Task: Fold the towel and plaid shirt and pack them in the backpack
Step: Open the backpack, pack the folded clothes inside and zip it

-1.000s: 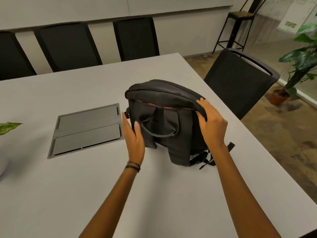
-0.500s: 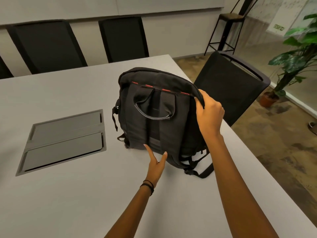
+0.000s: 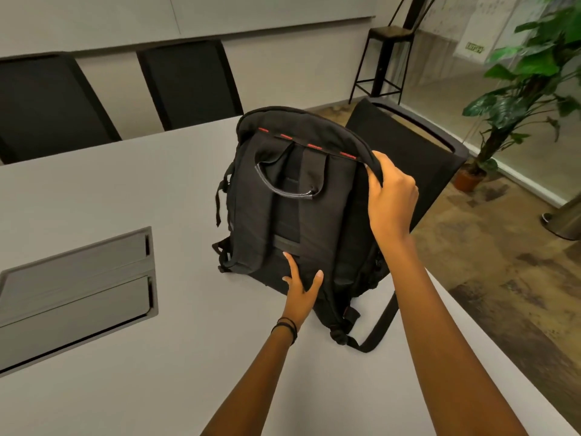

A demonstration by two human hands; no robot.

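Head view is showing the backpack (image 3: 301, 199) standing nearly upright on the surface (image 3: 125, 190), strap side facing the person, where a second ago it was slumping low; the bag is probably being raised for opening. The right hand (image 3: 391, 196) is curling over the top right edge, gripping the fabric rim. The left hand (image 3: 301, 287), having slid down from the bag's side, is pressing spread, straight fingers against the lower back panel. Neither towel nor plaid shirt is showing, so packing progress cannot be told.
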